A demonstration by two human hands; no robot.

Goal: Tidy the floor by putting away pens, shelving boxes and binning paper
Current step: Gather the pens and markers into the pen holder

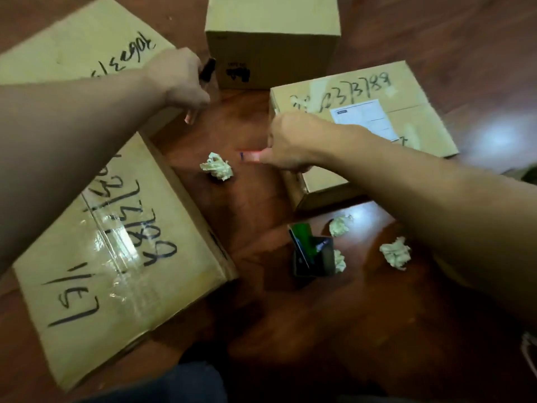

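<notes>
Pen [250, 156] level, tip leftward, in right hand [286, 145].

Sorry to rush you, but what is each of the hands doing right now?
Left hand: closed, holding a black marker.
Right hand: closed on a red pen.

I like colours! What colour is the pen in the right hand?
The pen in the right hand looks pinkish red, blurred, in the head view.

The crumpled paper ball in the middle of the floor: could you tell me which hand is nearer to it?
Right. The right hand is just beside the paper ball, holding a red pen. The left hand is farther up, gripping a black marker.
</notes>
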